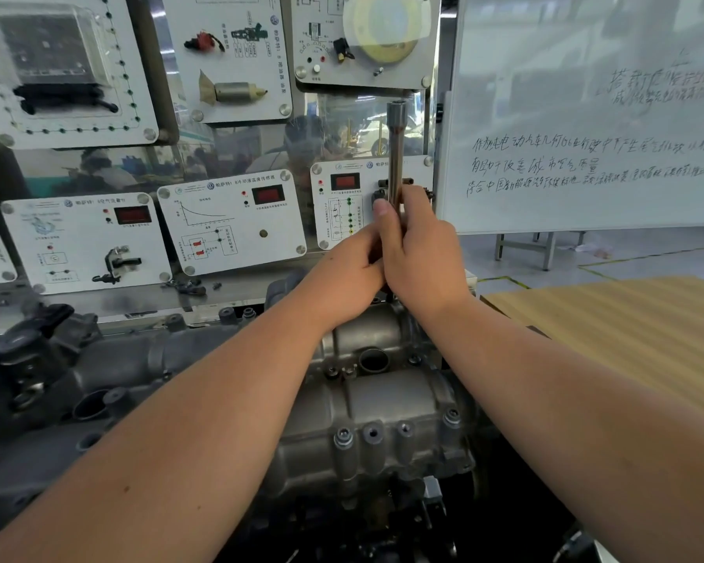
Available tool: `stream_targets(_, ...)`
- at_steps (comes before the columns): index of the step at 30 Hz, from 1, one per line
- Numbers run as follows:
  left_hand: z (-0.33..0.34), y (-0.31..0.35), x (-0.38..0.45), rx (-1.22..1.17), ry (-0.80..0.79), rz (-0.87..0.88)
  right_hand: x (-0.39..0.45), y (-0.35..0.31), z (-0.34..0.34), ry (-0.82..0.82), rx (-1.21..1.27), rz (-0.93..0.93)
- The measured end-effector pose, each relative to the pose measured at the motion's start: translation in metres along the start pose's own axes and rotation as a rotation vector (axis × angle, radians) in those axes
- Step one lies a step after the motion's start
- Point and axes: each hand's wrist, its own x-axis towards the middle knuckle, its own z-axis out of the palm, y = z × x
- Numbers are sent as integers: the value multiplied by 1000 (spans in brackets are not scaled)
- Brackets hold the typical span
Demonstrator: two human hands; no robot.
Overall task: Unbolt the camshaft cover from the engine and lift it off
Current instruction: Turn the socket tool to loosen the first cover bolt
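Observation:
The grey cast camshaft cover (387, 400) lies on the engine in the lower middle, with several bolts (343, 436) along its near edge and a round hole (374, 359) on top. A long steel socket wrench (395, 148) stands upright over the cover's far end. My right hand (419, 258) grips its shaft, thumb pointing up. My left hand (346, 274) wraps the shaft just beside and below the right. The tool's lower tip is hidden behind my hands.
A black intake manifold (49, 371) lies left of the cover. Training panels (228, 221) with sensors stand behind the engine. A whiteboard (586, 115) stands at the right, with a wooden tabletop (626, 319) below it. Dark engine parts fill the bottom.

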Motion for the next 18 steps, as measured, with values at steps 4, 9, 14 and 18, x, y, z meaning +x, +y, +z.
stream_targets(4, 0, 1, 0, 13, -12, -8, 0, 0, 0, 1, -13, 11)
stream_targets(9, 0, 1, 0, 12, -23, -12, 1, 1, 0, -3, -26, 26)
stream_targets(14, 0, 1, 0, 17, -21, -9, 1, 0, 1, 17, -1, 27)
stream_targets(18, 1, 1, 0, -4, -14, 5, 0, 1, 1, 28, 25, 22)
